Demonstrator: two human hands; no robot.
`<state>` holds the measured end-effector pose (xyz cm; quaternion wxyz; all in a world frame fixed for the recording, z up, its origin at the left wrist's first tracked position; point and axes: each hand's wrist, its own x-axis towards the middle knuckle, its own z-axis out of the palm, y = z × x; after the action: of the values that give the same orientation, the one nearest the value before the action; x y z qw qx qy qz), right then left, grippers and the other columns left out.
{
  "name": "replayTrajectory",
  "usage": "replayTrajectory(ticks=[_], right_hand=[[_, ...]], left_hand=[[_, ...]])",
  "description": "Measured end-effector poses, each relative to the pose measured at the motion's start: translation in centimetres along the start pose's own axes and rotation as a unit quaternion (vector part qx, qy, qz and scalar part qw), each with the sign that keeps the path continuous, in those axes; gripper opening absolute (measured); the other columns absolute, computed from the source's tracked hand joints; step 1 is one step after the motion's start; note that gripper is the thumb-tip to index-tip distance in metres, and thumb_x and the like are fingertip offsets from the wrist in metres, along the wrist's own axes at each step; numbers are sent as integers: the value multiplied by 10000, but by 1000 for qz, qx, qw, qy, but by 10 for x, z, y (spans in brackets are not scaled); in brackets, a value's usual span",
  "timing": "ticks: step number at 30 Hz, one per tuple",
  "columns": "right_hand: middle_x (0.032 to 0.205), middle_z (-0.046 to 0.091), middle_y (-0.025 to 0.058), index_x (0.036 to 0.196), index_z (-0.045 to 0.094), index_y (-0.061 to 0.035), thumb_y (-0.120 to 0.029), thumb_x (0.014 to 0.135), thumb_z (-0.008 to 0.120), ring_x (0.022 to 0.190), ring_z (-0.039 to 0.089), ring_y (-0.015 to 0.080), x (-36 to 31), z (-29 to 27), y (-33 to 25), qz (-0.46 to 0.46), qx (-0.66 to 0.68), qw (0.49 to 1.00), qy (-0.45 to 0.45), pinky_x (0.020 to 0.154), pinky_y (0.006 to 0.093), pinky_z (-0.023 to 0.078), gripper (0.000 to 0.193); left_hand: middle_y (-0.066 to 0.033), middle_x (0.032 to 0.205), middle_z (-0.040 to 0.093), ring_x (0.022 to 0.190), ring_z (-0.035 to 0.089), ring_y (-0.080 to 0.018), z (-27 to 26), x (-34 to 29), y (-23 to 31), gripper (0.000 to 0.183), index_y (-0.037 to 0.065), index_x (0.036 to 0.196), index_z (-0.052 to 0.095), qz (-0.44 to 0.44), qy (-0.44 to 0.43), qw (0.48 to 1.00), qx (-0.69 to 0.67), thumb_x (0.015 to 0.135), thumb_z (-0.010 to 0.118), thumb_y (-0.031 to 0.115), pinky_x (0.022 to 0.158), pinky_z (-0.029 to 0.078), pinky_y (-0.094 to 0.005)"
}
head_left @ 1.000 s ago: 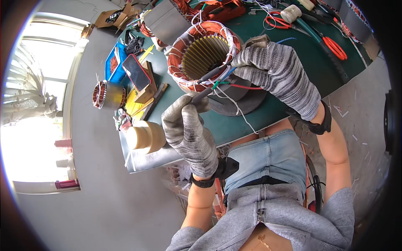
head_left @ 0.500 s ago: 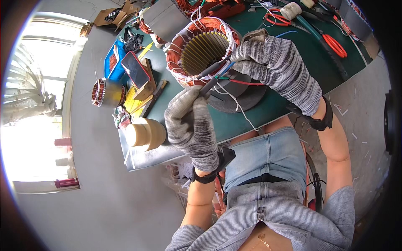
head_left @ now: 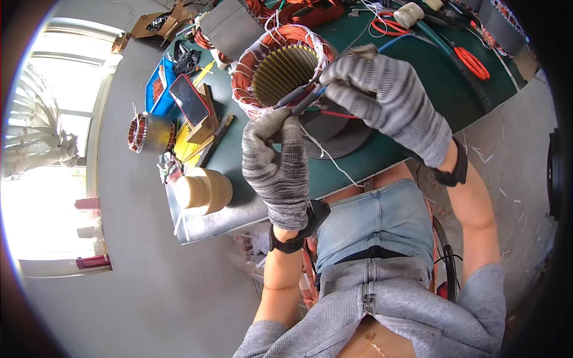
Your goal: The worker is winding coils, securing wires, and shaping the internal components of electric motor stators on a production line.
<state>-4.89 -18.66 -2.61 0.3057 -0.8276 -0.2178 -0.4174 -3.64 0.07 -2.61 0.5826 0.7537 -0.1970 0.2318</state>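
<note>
A motor stator (head_left: 243,80) with copper-coloured windings, white lacing and yellow slot liners stands on the green table. My left hand (head_left: 273,164), in a grey knitted glove, pinches a dark insulating sleeve (head_left: 300,107) at the stator's near side. My right hand (head_left: 385,95), gloved alike, has its fingers closed on a blue wire (head_left: 320,92) by the sleeve's far end. The fingertips hide where sleeve and wire meet. Another dark sleeve (head_left: 289,97) lies against the stator's rim. A red wire (head_left: 340,114) passes under my right hand, and a white cord (head_left: 327,155) hangs toward the table edge.
Left of the stator are a phone (head_left: 190,100) on a wooden block, a blue tray (head_left: 156,98), a small wound stator (head_left: 149,132) and a cream container (head_left: 206,191). Far right lie red-handled scissors (head_left: 471,62) and a hammer (head_left: 410,17).
My left hand has moved up, bringing its fingertips closer to the right hand along the sleeve. My right hand has shifted slightly left. The whole view has shifted a little.
</note>
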Motion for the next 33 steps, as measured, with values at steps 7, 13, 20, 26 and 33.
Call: replayTrajectory(ticks=[7, 13, 20, 26, 33], right_hand=[[903, 572, 51, 1076, 499, -50, -93, 939, 420, 719, 507, 79, -42, -9, -55, 333, 631, 687, 138, 720, 221, 458, 164], [1156, 568, 129, 1246, 432, -22, -50, 933, 423, 1101, 546, 204, -48, 19, -88, 292, 610, 730, 97, 970, 309, 418, 314], [1274, 514, 107, 1280, 441, -20, -42, 914, 440, 1184, 470, 210, -44, 15, -83, 296, 535, 791, -14, 1021, 318, 344, 366], [1320, 466, 151, 1357, 344, -45, -95, 917, 420, 1179, 478, 239, -36, 6, -90, 272, 385, 879, -73, 1011, 339, 343, 449], [1300, 467, 142, 1276, 466, -44, -172, 830, 580, 1230, 396, 290, -44, 14, -76, 130, 230, 964, 24, 1044, 395, 283, 479]], left_hand=[[-99, 952, 599, 763, 570, -109, -6, -30, 14, 111, -16, 953, 558, 107, -69, 992, -11, 842, 548, -25, 709, 482, -237], [-76, 979, 610, 786, 574, -99, -17, -46, 46, 244, -15, 1073, 535, -287, -208, 903, -244, 860, 583, 93, 730, 473, -235], [-41, 835, 613, 696, 595, -103, -22, -41, 34, 227, 8, 1020, 529, -384, -192, 816, -386, 856, 615, 139, 634, 485, -227], [-21, 781, 584, 626, 548, -78, -31, -42, 11, 222, 27, 975, 537, -439, -253, 750, -424, 835, 643, 162, 568, 450, -211], [-102, 945, 591, 703, 565, -121, -27, -47, 20, 259, -8, 993, 530, -427, -253, 738, -457, 811, 658, 125, 575, 479, -231]])
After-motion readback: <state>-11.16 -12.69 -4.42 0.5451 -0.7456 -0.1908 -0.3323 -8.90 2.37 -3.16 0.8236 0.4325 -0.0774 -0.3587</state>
